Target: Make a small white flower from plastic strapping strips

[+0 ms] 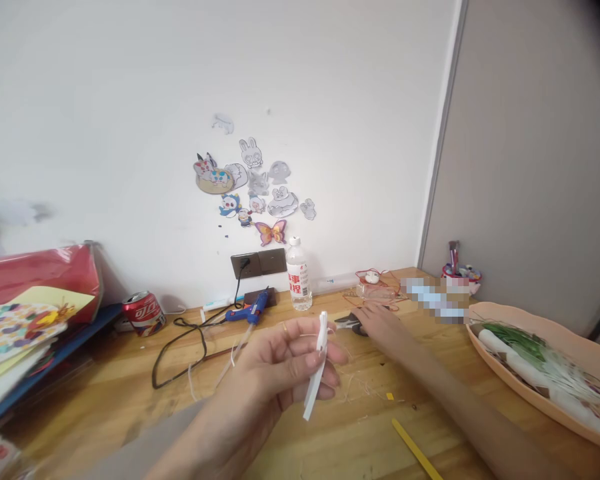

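Note:
My left hand point(293, 363), raised over the middle of the table, pinches a narrow white folded strip point(310, 393) between thumb and fingers. The strip stands nearly upright, its lower end slanting left. Farther back, my right hand point(380, 323) reaches to the tabletop, its fingers closed around the dark handles of a small metal-tipped tool point(347, 323). That tool looks like pliers or scissors, and the hand covers part of it. Thin white threads point(355, 387) lie on the wood between the hands and the front edge.
Left of my hands lie a blue glue gun point(253, 310) and a looping black cable point(155, 370). A water bottle point(299, 277) stands by the wall. A cola can point(144, 313) is at left. A peach tray point(485, 320) holds materials at right; a yellow strip point(415, 448) lies in front.

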A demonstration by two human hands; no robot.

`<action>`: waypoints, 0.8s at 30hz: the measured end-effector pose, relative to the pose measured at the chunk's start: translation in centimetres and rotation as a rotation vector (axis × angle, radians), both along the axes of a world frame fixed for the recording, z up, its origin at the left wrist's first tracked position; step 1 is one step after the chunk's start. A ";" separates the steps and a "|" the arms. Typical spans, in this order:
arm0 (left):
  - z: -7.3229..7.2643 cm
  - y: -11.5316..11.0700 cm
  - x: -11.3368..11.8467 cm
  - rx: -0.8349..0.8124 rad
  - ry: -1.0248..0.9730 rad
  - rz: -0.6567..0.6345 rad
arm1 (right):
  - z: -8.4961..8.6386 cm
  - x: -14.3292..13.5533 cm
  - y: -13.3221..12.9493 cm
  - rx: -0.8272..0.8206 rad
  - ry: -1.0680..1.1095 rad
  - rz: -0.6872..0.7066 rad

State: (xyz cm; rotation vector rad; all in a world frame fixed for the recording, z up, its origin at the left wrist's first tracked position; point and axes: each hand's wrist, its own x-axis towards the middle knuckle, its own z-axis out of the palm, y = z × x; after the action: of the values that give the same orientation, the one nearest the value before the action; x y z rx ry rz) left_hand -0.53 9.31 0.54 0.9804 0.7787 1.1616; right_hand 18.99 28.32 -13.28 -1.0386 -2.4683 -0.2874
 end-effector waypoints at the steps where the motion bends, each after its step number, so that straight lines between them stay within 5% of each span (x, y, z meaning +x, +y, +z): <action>1: 0.1 -0.2 0.0 -0.003 -0.016 -0.020 | 0.3 0.0 -0.1 0.006 0.040 -0.002; 7: 0.8 -0.9 -0.1 -0.009 -0.077 -0.072 | 6.1 0.6 -2.2 0.033 0.421 -0.033; 13: 1.0 -1.8 0.4 0.089 -0.009 0.073 | 12.7 0.7 -8.9 -0.107 0.700 0.110; 15: 0.7 -2.1 0.6 0.156 0.026 0.136 | 13.6 0.1 -11.2 -0.394 0.893 0.280; 18: 0.5 -2.5 1.1 0.187 0.102 0.200 | 14.0 -1.3 -14.2 -0.622 0.993 0.351; 24: 0.8 -3.4 2.0 0.197 0.173 0.359 | 14.2 -3.3 -17.5 -0.601 1.057 0.322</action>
State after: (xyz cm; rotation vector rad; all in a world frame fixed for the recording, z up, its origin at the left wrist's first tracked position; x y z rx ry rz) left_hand 1.46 5.93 1.33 1.1455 1.0215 1.4984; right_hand 15.74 10.87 0.95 -0.6762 -1.6669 0.9220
